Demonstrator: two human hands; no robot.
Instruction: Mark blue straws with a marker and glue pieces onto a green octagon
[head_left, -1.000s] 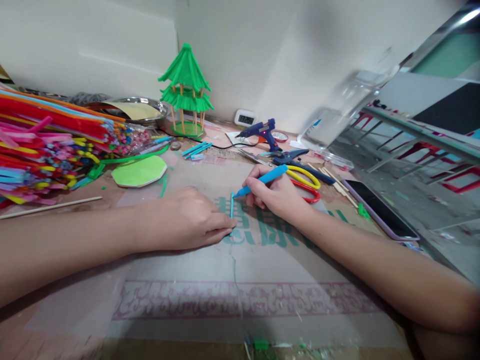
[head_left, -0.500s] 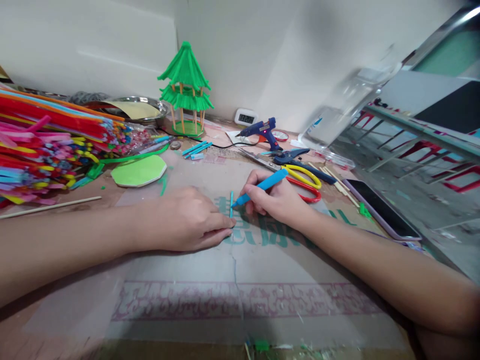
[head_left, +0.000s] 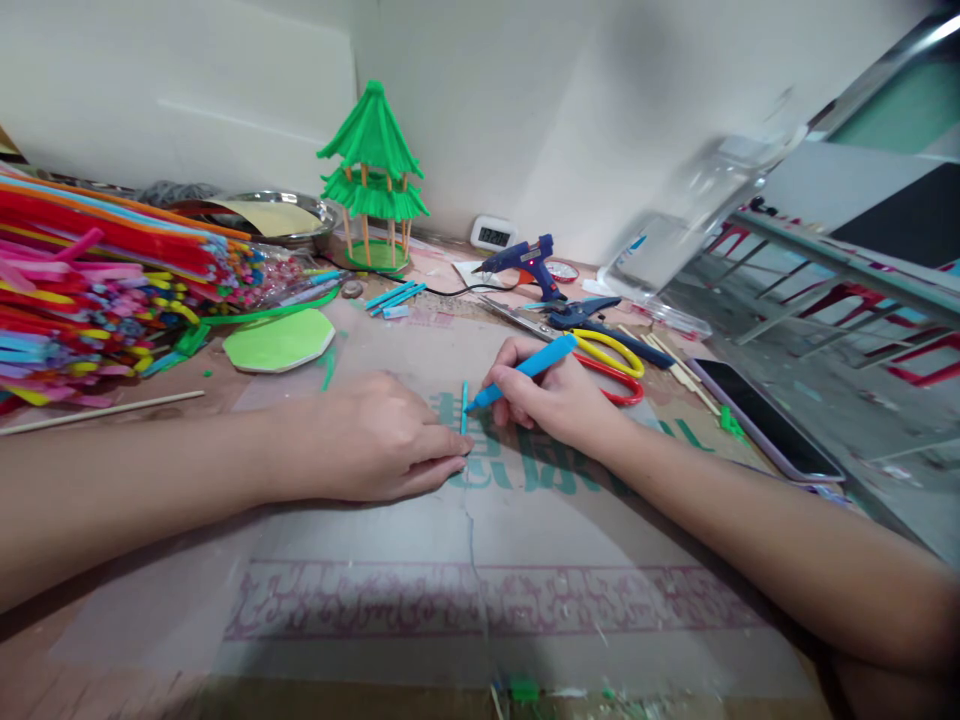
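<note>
My right hand [head_left: 544, 392] is closed around a blue marker [head_left: 525, 372], pen fashion. Its tip meets a short, thin blue stick [head_left: 464, 405] standing nearly straight up and down in the view. At the stick's lower end, the fingertips of my left hand [head_left: 390, 440] pinch or press it to the work surface; part of that end is hidden. Several similar blue sticks [head_left: 394, 298] lie further back. Close behind my right hand are scissors [head_left: 611, 355] with yellow and red handles.
A green-roofed model pavilion [head_left: 375, 180] stands at the back, near a white digital clock [head_left: 493, 233] and a blue glue gun [head_left: 525, 262]. Colourful pipe cleaners [head_left: 90, 290] pile up left, beside a green octagonal board [head_left: 279, 341]. Pliers [head_left: 592, 318] and a phone [head_left: 765, 418] lie right.
</note>
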